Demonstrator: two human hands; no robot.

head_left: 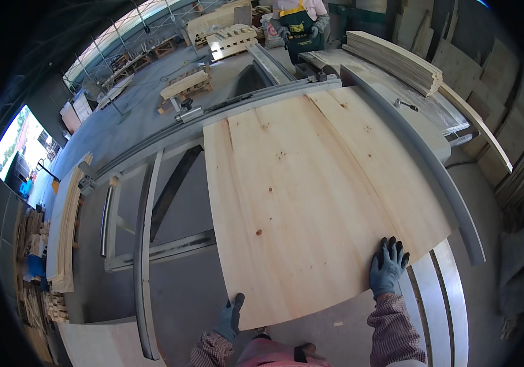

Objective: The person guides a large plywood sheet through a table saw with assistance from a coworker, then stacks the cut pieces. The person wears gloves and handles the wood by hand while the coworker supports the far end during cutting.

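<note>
A large pale plywood sheet (311,196) with brown knots and grain streaks lies on the metal frame of a sliding table saw. Its right side runs along a long grey fence (421,153). At the sheet's near left corner, my left hand (230,318) in a blue-grey glove with dark fingertips grips the edge; some of its fingers are hidden. My right hand (387,269), gloved the same way, rests on top of the sheet close to its near right edge. Those fingers are stretched out over the wood.
Long curved boards are stacked (396,61) on the far right table. Beyond the saw stands a person (301,27) in a dark apron and gloves. More sheets (66,226) lean at the left. Slotted metal rails (445,293) run beside my right arm. A pallet (185,85) sits on the floor.
</note>
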